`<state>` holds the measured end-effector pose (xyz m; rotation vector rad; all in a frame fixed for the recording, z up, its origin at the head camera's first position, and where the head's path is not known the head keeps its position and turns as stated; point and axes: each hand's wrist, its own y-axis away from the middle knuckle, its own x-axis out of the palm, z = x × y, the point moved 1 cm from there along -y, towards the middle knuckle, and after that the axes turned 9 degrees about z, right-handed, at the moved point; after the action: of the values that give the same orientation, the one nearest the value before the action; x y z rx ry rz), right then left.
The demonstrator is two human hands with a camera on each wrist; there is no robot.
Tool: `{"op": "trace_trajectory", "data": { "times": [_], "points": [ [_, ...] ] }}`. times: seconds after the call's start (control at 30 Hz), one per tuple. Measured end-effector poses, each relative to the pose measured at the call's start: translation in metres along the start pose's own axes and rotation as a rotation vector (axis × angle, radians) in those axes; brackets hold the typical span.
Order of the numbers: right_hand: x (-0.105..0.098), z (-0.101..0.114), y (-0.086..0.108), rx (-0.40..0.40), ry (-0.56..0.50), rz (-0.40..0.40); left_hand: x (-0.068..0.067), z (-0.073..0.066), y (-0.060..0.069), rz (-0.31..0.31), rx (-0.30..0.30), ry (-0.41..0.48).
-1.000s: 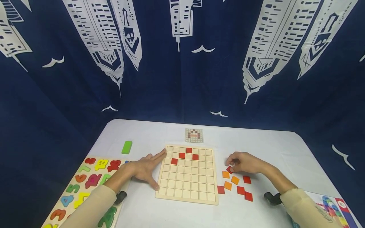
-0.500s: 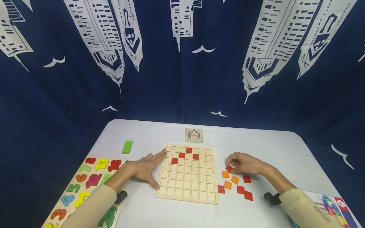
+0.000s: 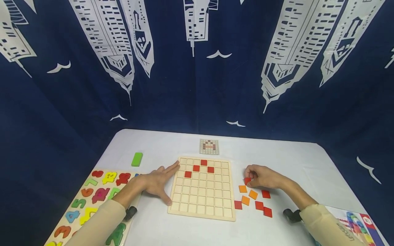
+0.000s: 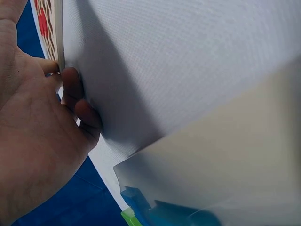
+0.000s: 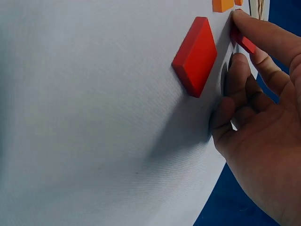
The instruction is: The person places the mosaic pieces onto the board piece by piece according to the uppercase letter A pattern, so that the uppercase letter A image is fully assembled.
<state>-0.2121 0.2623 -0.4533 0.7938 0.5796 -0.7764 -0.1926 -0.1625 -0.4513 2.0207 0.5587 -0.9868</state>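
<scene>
My left hand (image 3: 158, 182) lies with straight, spread fingers against the left edge of the wooden grid board (image 3: 200, 216). Several red tiles sit in the board's upper squares, one of them a red tile (image 3: 188, 174) near the left. To the right of the board, my right hand (image 3: 264, 176) pinches a loose red tile (image 3: 247, 181) between thumb and fingers, low over the table. The right wrist view shows that pinched tile (image 5: 243, 41) partly hidden by the thumb. Close below the hand lie an orange tile (image 3: 243, 189) and another red tile (image 3: 266, 194).
A small pattern card (image 3: 209, 147) lies behind the board. A green block (image 3: 136, 159) is at the back left. On the left, a puzzle board (image 3: 101, 182) with coloured numbers lies partly under the forearm; a printed box (image 3: 358, 223) is at the right.
The right hand's fingers have shifted slightly on the pinched red tile, so more of its face shows. The left hand and the board have stayed in place.
</scene>
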Motion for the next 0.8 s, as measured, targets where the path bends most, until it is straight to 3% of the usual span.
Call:
{"op": "trace_trajectory", "data": {
  "times": [0.4,0.8],
  "points": [
    [-0.0012,0.0029,-0.0029,0.000,0.034,-0.039,-0.0017,0.0003,0.0002,-0.001,0.012,0.004],
    [-0.0058,0.0077,-0.0077,-0.029,0.075,-0.029,-0.0001,-0.0003,0.0007,0.000,0.011,0.016]
  ]
}}
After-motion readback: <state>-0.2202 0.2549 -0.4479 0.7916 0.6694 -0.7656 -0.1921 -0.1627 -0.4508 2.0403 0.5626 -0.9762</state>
